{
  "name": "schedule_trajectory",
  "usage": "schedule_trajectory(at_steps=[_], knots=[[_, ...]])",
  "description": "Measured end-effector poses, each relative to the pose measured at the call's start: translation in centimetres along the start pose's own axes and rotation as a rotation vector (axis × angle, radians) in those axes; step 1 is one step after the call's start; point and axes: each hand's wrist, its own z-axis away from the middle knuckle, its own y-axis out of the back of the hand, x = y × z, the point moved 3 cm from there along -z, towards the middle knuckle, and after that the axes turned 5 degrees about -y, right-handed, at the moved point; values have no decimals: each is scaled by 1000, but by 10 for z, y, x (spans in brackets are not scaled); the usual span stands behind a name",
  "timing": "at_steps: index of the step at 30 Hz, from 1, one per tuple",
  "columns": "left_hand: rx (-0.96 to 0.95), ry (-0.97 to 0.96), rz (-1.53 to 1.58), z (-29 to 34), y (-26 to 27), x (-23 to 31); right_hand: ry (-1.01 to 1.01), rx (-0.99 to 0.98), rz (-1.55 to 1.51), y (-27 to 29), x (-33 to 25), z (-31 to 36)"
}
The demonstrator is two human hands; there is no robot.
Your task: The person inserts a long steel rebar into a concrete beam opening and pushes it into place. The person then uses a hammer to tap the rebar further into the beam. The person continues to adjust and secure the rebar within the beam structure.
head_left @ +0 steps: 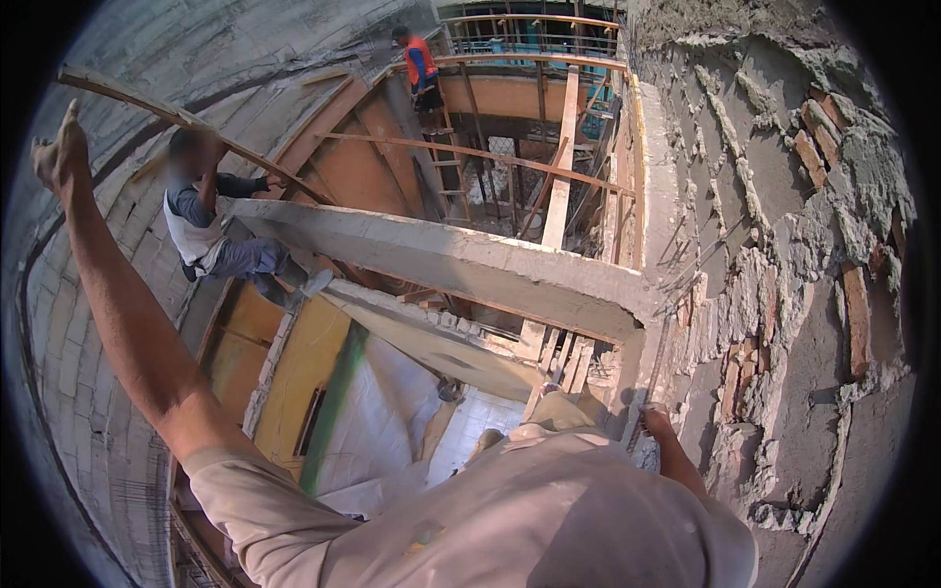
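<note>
My left arm stretches far out, and my left hand (64, 155) is raised with its fingers extended and apart, holding nothing. Just above its fingertips is the end of a long wooden plank (147, 113), and a gap seems to lie between them. Low at my right side, my right hand (659, 423) is closed at the edge of the rough wall. It appears to grip a thin rusty reinforcing bar (655, 377) that runs along the wall; the fingers are partly hidden.
A co-worker (201, 216) sits by the concrete beam (441, 250), hands at the plank. Another person in an orange vest (421, 61) stands near a ladder (451, 171) at the back. Broken masonry (784, 294) juts out at right. Far below lies a white tiled floor (475, 421).
</note>
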Motion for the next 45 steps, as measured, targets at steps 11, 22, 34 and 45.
schedule_trajectory(at_steps=[11, 22, 34, 45], knots=[[-773, 402, 847, 320, 58, 8, 36, -131, 123, -33, 56, 17], [-2818, 101, 910, 992, 394, -29, -120, -36, -1, -22, 113, 69], [-2092, 871, 220, 785, 229, -29, -162, 150, 377, -61, 250, -35], [-2543, 448, 15, 819, 285, -13, -251, 404, 586, -65, 212, -70]])
